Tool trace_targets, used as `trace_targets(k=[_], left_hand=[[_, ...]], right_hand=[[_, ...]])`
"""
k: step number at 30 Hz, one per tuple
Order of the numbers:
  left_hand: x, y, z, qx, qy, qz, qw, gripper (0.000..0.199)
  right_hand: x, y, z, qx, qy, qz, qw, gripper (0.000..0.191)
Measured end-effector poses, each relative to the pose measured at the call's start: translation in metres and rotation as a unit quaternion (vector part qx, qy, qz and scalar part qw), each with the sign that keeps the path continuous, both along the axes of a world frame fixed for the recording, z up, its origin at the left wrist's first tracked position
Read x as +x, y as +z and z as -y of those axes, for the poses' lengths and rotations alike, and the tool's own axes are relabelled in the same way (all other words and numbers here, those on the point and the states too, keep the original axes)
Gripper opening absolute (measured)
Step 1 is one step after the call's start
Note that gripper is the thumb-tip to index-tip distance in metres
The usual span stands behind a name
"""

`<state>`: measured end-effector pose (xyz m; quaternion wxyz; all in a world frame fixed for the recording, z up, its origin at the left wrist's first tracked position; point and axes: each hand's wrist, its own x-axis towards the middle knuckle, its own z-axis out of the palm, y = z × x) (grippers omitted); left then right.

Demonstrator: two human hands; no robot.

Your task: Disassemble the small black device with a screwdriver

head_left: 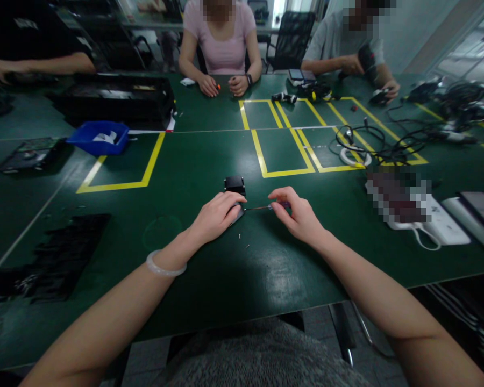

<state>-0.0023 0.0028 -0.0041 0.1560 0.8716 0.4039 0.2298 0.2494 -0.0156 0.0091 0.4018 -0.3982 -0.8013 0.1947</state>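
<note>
My left hand is closed over a small dark grey part, pressing it to the green table; the fingers cover much of it. In my right hand is a screwdriver, gripped by its handle between thumb and fingers. Its thin shaft lies nearly level and points left, with the tip at the right edge of the grey part. Just beyond my left fingers sits a black box-shaped piece. Two tiny screws, one nearer and one farther, lie on the table in front of my hands.
Black plastic parts lie at left, with a blue tray and a long black case behind. Tangled cables and white devices occupy the right. Yellow tape marks the table. Three people sit across.
</note>
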Motion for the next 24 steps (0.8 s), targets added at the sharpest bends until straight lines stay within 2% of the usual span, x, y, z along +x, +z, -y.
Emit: trace_targets(k=[7,21,24], left_hand=[[0.0007,0.0008,0.0005,0.001,0.001,-0.001,1.000,0.029],[-0.0007,-0.0032,-0.0022,0.012,-0.015,-0.001,1.000,0.029],[-0.0003,-0.0033,-0.0022,0.010,-0.013,-0.002,1.000,0.030]], right_hand=[[0.0022,-0.0009,-0.0012,0.000,0.002,0.022,1.000,0.014],[0.0020,-0.0010,-0.0012,-0.020,-0.004,0.008,1.000,0.012],[0.0013,0.0003,-0.0001,-0.006,-0.007,-0.001,1.000,0.013]])
